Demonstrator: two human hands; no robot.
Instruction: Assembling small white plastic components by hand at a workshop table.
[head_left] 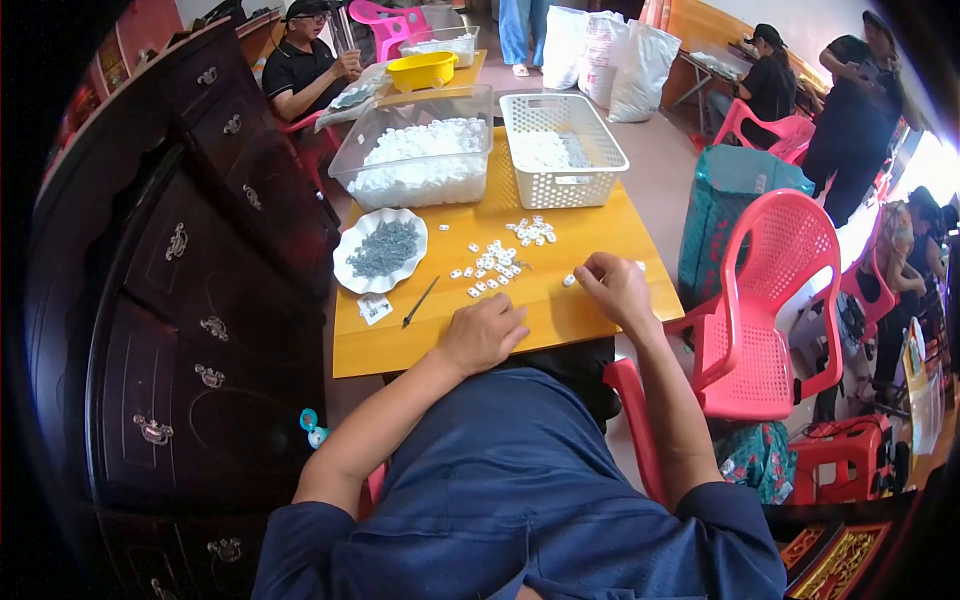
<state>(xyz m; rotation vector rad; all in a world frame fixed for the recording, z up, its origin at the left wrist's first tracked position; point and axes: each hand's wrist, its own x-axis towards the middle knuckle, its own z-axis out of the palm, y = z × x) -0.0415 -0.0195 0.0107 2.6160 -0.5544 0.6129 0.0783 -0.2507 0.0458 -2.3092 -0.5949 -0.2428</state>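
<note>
My right hand (615, 288) is low over the right side of the wooden table (600, 235), its fingers bent and drawn together. Just left of its fingertips lies a small white oval plastic piece (569, 280); whatever the fingers hold is hidden. At the near edge rests my left hand (483, 335), fingers curled inward, and its grip is out of sight too. Beyond it several white oval pieces with dark holes (492, 262) lie scattered, with another cluster (533, 231) farther back. A thin dark pointed tool (421, 302) lies left of them.
A white scalloped plate (347, 272) holds small grey parts (386, 248), beside a small white packet (374, 308). Behind stand a clear bin (475, 170) of white pieces and a white perforated basket (565, 190). A dark cabinet (140, 330) borders the left; a pink chair (760, 350) stands right. Other people sit farther off.
</note>
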